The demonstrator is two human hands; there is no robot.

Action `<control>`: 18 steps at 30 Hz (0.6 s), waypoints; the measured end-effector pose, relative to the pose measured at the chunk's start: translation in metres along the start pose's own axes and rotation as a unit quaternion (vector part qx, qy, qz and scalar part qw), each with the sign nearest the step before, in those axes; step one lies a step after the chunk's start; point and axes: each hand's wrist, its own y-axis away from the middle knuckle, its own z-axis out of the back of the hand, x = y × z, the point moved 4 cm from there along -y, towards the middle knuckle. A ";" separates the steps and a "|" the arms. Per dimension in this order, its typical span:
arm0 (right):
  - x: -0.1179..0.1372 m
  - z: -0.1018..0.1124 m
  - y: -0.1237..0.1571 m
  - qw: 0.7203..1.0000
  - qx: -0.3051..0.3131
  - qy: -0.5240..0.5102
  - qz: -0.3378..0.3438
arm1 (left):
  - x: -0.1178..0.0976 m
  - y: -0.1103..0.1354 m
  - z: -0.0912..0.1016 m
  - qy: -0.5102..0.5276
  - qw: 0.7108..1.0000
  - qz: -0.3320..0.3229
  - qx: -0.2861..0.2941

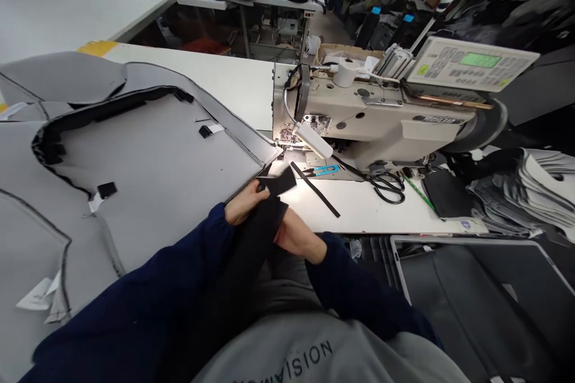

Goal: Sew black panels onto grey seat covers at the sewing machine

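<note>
The left fingers (256,194) are clamped on a black cloth strip (269,233), just in front of the sewing machine (359,125), while the right fingers (287,233) press against it from the other side, partly hidden, so whether they are clamped cannot be told. Held up between both hands, the strip hangs clear of the bench (359,209), apparently so it can be handled freely. Left of the machine, a large grey padded cover (135,191) spreads out, with one edge running up to the needle area, seemingly placed to feed straight in. Right of the needle area, blue snips (323,170), a loose black strip (314,188) and scissors (389,187) lie within easy reach. Further right of the machine sits a stack of grey pieces (516,191).
</note>
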 end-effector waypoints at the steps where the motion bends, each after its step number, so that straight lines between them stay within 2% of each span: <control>1: -0.004 0.000 -0.002 0.998 -0.055 0.036 0.022 | 0.002 0.005 0.004 0.006 1.000 0.026 -0.009; 2: -0.005 0.000 0.000 0.989 -0.105 0.087 0.055 | 0.003 0.012 0.008 0.017 0.998 0.051 -0.017; 4: 0.006 0.002 0.009 0.951 -0.177 0.207 0.145 | 0.000 0.031 0.015 0.019 0.997 0.070 -0.005; 5: 0.014 0.000 0.015 0.924 -0.198 0.263 0.196 | -0.005 0.042 0.017 0.003 0.998 0.065 0.007; 7: 0.030 -0.012 0.023 0.869 -0.198 0.360 0.275 | -0.019 0.064 0.021 -0.059 0.997 0.037 0.021; 9: 0.040 -0.034 0.018 0.815 -0.167 0.469 0.296 | -0.039 0.083 0.025 -0.145 0.989 -0.021 -0.001; 10: 0.042 -0.048 0.011 0.782 -0.149 0.531 0.290 | -0.049 0.091 0.029 -0.198 0.978 -0.054 -0.031; 12: 0.042 -0.074 -0.003 0.709 -0.108 0.644 0.267 | -0.063 0.100 0.039 -0.308 0.941 -0.100 -0.101; 14: 0.037 -0.093 -0.010 0.650 -0.043 0.709 0.272 | -0.067 0.102 0.052 -0.385 0.905 -0.104 -0.152; 16: 0.029 -0.100 -0.002 0.628 0.054 0.696 0.343 | -0.059 0.102 0.069 -0.429 0.882 -0.062 -0.182; 17: 0.025 -0.096 0.007 0.634 0.091 0.662 0.390 | -0.053 0.103 0.078 -0.456 0.868 -0.033 -0.193; 18: 0.022 -0.087 0.016 0.655 0.097 0.612 0.432 | -0.047 0.105 0.087 -0.489 0.847 -0.016 -0.209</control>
